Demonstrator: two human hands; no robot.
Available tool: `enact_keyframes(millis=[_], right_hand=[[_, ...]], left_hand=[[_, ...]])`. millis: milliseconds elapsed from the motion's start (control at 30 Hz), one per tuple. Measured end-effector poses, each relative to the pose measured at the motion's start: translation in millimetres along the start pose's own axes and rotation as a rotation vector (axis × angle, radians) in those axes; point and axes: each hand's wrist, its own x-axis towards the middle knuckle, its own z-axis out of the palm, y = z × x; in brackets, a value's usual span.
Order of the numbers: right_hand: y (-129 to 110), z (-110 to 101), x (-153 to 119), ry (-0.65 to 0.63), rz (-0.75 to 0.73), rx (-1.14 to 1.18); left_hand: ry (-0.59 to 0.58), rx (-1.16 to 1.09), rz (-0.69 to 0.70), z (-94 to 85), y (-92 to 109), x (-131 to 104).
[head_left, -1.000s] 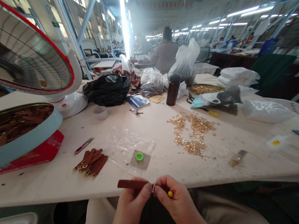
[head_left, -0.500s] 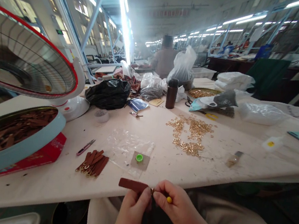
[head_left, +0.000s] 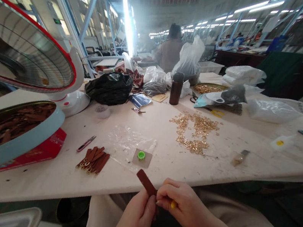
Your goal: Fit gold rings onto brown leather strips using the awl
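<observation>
Just over my lap at the table's front edge, my left hand (head_left: pixel 137 214) pinches a brown leather strap (head_left: pixel 144 180) that points up and to the left. My right hand (head_left: pixel 183 202) is closed close beside it, its fingertips at the strap's near end. A yellow-ended tool (head_left: pixel 174 204) pokes out of the right fist; the rest of it is hidden by the fingers. Left of my hands lies a small pile of brown straps (head_left: pixel 94 159) with gold rings at their ends. Many loose gold rings (head_left: pixel 195 130) are spread farther back.
A tilted round tin (head_left: pixel 58 117) of brown strips leans on a red box (head_left: pixel 46 154) at left, below a fan (head_left: pixel 72 73). Thread snips (head_left: pixel 86 143), a green cap (head_left: pixel 141 155), a dark bottle (head_left: pixel 176 88) and a black bag (head_left: pixel 109 88) are on the table (head_left: pixel 117 181).
The strap has turned from nearly level to slanting up-left, its free end shifting right. Both hands stay together, the right one curling tighter. The whole view has shifted slightly.
</observation>
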Motion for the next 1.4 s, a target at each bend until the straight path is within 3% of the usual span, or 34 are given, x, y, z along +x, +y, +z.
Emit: enact_keyframes(millis=[267, 500, 667, 867, 1033, 1167, 1267, 1400], right_hand=[[7, 2, -1, -0.040, 0.164, 0.003], [9, 8, -3, 0.035, 0.298, 0.168], [8, 11, -5, 0.027, 0.262, 0.157], [5, 18, -6, 0.149, 0.221, 0.295], [-2, 16, -8, 0.156, 0.140, 0.136], [-11, 15, -8, 0.245, 0.048, 0.024], [-18, 17, -6, 0.276, 0.097, 0.169], [-25, 16, -3, 0.203, 0.197, 0.471]], left_hand=[[-0.021, 0.063, 0.004, 1.7, 5, 1], [0.005, 0.119, 0.034, -3.9, 15, 2], [-0.027, 0.169, 0.078, -3.3, 18, 2], [0.081, 0.062, 0.060, 6.8, 1, -1], [0.143, 0.105, 0.168, 7.5, -3, -3], [0.158, 0.093, 0.193, 7.3, 2, -6], [0.156, 0.040, 0.175, 6.4, 8, -10], [0.092, 0.003, 0.119, 1.5, 14, -17]])
